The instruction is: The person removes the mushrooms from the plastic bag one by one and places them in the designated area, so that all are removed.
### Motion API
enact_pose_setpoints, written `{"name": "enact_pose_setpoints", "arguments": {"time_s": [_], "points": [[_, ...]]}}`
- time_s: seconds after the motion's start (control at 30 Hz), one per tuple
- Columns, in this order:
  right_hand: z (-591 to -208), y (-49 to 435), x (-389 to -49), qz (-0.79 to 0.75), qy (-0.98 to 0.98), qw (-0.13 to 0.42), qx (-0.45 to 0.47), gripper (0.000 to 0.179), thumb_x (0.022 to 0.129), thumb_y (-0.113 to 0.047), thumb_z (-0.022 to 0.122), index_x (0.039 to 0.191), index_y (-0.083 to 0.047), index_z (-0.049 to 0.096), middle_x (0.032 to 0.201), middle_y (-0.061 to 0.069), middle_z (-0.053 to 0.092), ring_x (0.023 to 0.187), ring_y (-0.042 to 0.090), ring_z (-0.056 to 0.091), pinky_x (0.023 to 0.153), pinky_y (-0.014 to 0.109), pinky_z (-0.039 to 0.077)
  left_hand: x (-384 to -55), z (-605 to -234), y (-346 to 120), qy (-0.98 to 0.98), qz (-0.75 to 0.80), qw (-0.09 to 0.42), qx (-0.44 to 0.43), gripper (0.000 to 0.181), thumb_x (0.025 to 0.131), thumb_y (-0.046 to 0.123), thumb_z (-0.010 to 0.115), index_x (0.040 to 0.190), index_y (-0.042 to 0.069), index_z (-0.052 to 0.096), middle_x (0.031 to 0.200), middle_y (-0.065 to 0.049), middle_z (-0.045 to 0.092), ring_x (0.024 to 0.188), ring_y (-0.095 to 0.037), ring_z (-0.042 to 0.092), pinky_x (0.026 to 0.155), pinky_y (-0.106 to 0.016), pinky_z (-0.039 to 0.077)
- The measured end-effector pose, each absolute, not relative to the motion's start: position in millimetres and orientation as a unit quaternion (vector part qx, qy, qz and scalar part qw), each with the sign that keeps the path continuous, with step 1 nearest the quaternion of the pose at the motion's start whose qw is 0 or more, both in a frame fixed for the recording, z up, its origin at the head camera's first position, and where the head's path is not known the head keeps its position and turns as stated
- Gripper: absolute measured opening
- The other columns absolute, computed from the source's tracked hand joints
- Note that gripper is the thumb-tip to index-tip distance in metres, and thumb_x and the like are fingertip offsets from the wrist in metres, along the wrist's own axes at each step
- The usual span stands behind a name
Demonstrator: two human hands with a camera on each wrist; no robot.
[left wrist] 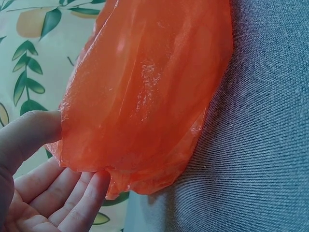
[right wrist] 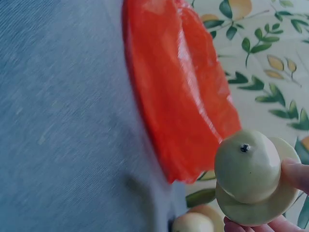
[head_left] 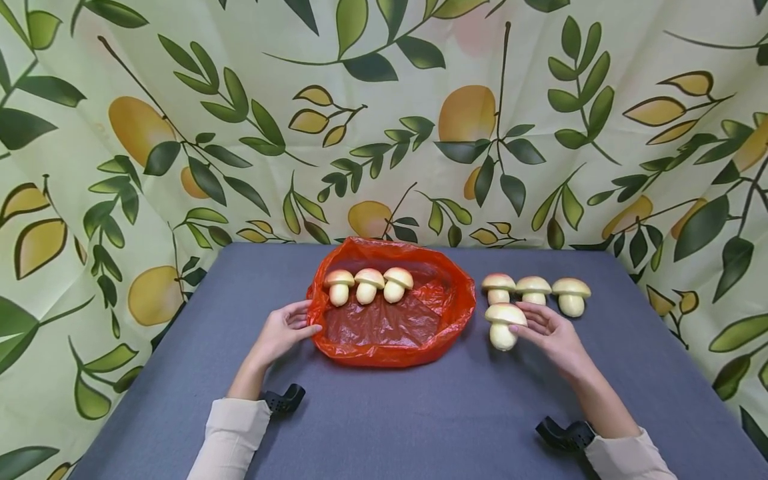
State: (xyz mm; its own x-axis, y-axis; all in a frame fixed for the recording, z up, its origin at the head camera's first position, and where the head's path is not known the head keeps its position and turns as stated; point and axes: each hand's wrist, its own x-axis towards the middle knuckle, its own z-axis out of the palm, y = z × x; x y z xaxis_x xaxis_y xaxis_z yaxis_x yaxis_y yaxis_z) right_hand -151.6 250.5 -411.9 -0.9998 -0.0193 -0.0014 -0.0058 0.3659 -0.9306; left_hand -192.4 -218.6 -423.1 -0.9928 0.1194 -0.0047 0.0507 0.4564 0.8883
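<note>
A red plastic bag [head_left: 393, 357] lies spread wide at the middle of the table, its rim rolled up around it. Three toy mushrooms [head_left: 367, 285] stand in a row inside, toward its back left. My left hand [head_left: 287, 331] pinches the bag's left rim between thumb and fingers; the left wrist view shows the red film [left wrist: 145, 96] between them. In my right hand [head_left: 555, 337] is another mushroom [head_left: 503, 327], gripped by the cap and raised to the right of the bag. Its round pale stem [right wrist: 247, 166] faces the right wrist camera.
Behind the held mushroom, three more mushrooms [head_left: 533, 289] stand in a row right of the bag. A grey-blue cloth covers the table [head_left: 408, 420]. Leaf-patterned fabric [head_left: 384, 133] hangs behind and at both sides.
</note>
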Motion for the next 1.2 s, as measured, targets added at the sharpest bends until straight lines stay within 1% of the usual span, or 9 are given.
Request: {"name": "enact_pose_setpoints", "arguments": {"time_s": [0.1,0.23,0.37,0.57,0.8,0.97,1.13,1.17,1.2], "points": [[-418,256,-152,-0.552,0.834,0.015,0.004,0.055,0.091,-0.021,0.067,0.134,0.006,0.046,0.096,-0.039,0.053,0.093,-0.021,0.052,0.077,0.006,0.049,-192,-422,-219,0.85,0.524,0.034,0.049,0.057,0.084,0.006,0.072,0.134,-0.009,0.05,0.122,-0.032,0.06,0.11,-0.037,0.063,0.095,-0.035,0.056],[-425,263,-154,-0.54,0.841,0.03,0.01,0.057,0.091,-0.023,0.067,0.134,0.008,0.045,0.095,-0.039,0.051,0.092,-0.022,0.051,0.077,0.005,0.048,-191,-421,-219,0.848,0.526,0.036,0.049,0.058,0.084,0.006,0.072,0.134,-0.01,0.049,0.123,-0.032,0.06,0.111,-0.038,0.063,0.096,-0.037,0.055],[-433,268,-158,-0.537,0.843,0.034,0.011,0.057,0.091,-0.023,0.067,0.133,0.009,0.045,0.095,-0.038,0.052,0.091,-0.022,0.051,0.077,0.006,0.048,-192,-421,-219,0.849,0.526,0.035,0.05,0.057,0.084,0.006,0.072,0.134,-0.01,0.049,0.122,-0.032,0.06,0.11,-0.038,0.063,0.095,-0.036,0.056],[-443,271,-166,-0.531,0.846,0.042,0.017,0.06,0.091,-0.026,0.067,0.136,0.007,0.044,0.095,-0.038,0.05,0.091,-0.022,0.051,0.077,0.006,0.048,-192,-422,-219,0.85,0.523,0.035,0.049,0.057,0.084,0.006,0.072,0.134,-0.01,0.049,0.122,-0.032,0.06,0.11,-0.037,0.064,0.095,-0.036,0.056],[-451,271,-171,-0.533,0.845,0.037,0.008,0.058,0.091,-0.023,0.067,0.137,0.006,0.045,0.101,-0.031,0.052,0.09,-0.021,0.052,0.076,0.008,0.049,-192,-421,-218,0.849,0.524,0.039,0.049,0.058,0.084,0.006,0.072,0.135,-0.01,0.048,0.122,-0.032,0.06,0.111,-0.038,0.063,0.095,-0.036,0.056],[-454,272,-173,-0.538,0.842,0.034,0.0,0.06,0.092,-0.023,0.066,0.138,0.007,0.044,0.097,-0.038,0.05,0.091,-0.019,0.054,0.075,0.007,0.048,-192,-422,-217,0.85,0.524,0.038,0.048,0.058,0.084,0.006,0.072,0.135,-0.009,0.049,0.122,-0.032,0.06,0.111,-0.037,0.063,0.094,-0.034,0.056],[-454,273,-173,-0.536,0.844,0.032,-0.009,0.063,0.092,-0.028,0.066,0.141,0.005,0.043,0.098,-0.041,0.05,0.095,-0.014,0.057,0.075,0.007,0.047,-192,-421,-217,0.849,0.524,0.04,0.05,0.058,0.085,0.006,0.072,0.135,-0.01,0.048,0.123,-0.032,0.059,0.112,-0.038,0.062,0.096,-0.037,0.055],[-454,273,-173,-0.53,0.847,0.031,-0.009,0.063,0.092,-0.029,0.066,0.141,0.004,0.043,0.102,-0.038,0.052,0.096,-0.013,0.058,0.075,0.007,0.047,-192,-422,-217,0.848,0.526,0.041,0.047,0.057,0.084,0.005,0.072,0.135,-0.009,0.049,0.122,-0.031,0.06,0.109,-0.031,0.065,0.095,-0.032,0.056],[-454,272,-173,-0.53,0.847,0.03,-0.008,0.063,0.092,-0.029,0.065,0.141,0.004,0.043,0.102,-0.038,0.052,0.096,-0.013,0.058,0.075,0.007,0.047,-193,-423,-218,0.849,0.525,0.04,0.047,0.057,0.084,0.005,0.072,0.135,-0.009,0.049,0.122,-0.031,0.06,0.109,-0.031,0.065,0.095,-0.032,0.056]]}}
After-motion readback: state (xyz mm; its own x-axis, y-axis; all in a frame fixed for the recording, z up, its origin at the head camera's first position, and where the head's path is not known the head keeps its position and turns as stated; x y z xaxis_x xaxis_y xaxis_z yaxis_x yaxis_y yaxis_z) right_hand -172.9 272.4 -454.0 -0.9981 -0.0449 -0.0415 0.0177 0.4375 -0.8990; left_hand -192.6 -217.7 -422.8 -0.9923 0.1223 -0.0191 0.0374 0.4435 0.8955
